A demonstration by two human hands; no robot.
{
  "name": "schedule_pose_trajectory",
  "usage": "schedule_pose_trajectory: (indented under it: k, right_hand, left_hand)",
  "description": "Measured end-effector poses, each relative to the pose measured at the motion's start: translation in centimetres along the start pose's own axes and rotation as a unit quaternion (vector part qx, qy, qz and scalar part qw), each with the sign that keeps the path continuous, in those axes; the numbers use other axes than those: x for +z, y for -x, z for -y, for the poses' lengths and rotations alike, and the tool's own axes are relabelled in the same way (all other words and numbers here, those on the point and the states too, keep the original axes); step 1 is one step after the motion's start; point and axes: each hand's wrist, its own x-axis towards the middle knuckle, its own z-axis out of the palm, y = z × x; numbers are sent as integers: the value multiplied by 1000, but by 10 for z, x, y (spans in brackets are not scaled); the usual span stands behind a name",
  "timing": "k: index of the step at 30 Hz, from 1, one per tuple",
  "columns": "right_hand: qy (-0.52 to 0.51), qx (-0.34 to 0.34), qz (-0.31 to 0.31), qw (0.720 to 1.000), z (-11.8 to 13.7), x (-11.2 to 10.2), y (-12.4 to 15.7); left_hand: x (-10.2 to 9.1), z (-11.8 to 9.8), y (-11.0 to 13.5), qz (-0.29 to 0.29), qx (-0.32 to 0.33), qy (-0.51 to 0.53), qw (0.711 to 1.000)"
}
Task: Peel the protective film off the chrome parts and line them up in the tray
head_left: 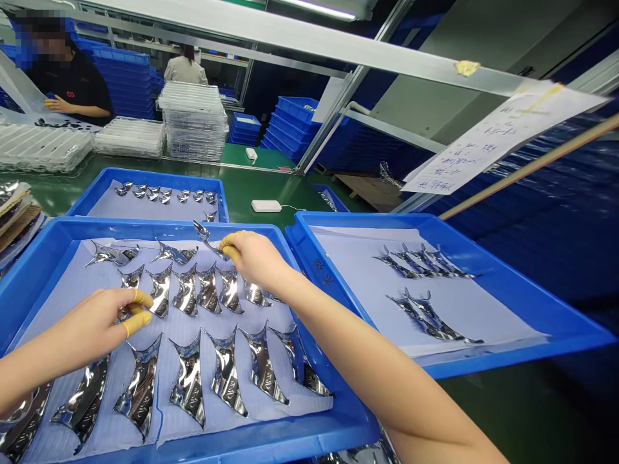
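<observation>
Standing far L. in bkgd., a co-worker [80,87] in a black top is beside clear plastic trays [128,136], more stacked at R. Nearer us, the left hand [104,316], w/ yellow covers [138,323] on thumb & finger, dips into a big blue tray [271,439], fingertips at the middle row of chrome-look pcs. [207,290]; can't tell if it grips one. Larger pcs. [186,380] fill the front row on white liner; another blue tray [167,176] w/ small pcs. sits behind, on the green desk [236,193]. Next, the right hand [256,259], same yellow covers, pinches a single curved pc. [206,235] btwn. thumb & finger, tilted near the big tray's far rim. Over at R., a third blue tray [556,351] holds pcs. in two overlapping grps., four [423,263] behind & two [430,316] in front; above hangs a handwritten sheet [488,148].
</observation>
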Motion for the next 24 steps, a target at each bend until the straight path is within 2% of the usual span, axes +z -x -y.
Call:
schedule_pose_trajectory:
  k: [2, 3, 5, 6, 7, 8, 11, 14, 18, 24]
  right_hand:
    - [-147, -38, -20, 988, 12, -1, 18]
    - [-264, -59, -32, 962, 18, 1, 27]
    - [-485, -85, -45, 869, 32, 9, 43]
    - [-556, -87, -45, 825, 38, 15, 51]
    - [-591, -84, -42, 801, 43, 20, 58]
    - [-608, -77, -37, 789, 47, 24, 63]
    - [-613, -58, -6, 788, 52, 33, 76]
    - [-590, -65, 15, 804, 50, 34, 82]
    - [-554, -134, -14, 822, 47, 31, 85]
    - [-506, -210, -71, 834, 44, 30, 86]
  left_hand:
    - [4, -12, 2, -7, 3, 5, 1000]
    - [7, -18, 4, -17, 14, 6, 1000]
    - [13, -30, 7, -64, 71, 1, 995]
    - [15, -34, 9, -99, 111, -9, 989]
    - [18, -38, 11, -134, 150, -21, 979]
    - [19, -40, 13, -162, 182, -33, 969]
    - [23, -38, 20, -181, 214, -38, 959]
    - [26, -32, 26, -143, 209, -15, 967]
    - [31, -26, 29, -81, 212, 23, 974]
    - [33, -30, 28, -42, 215, 68, 973]
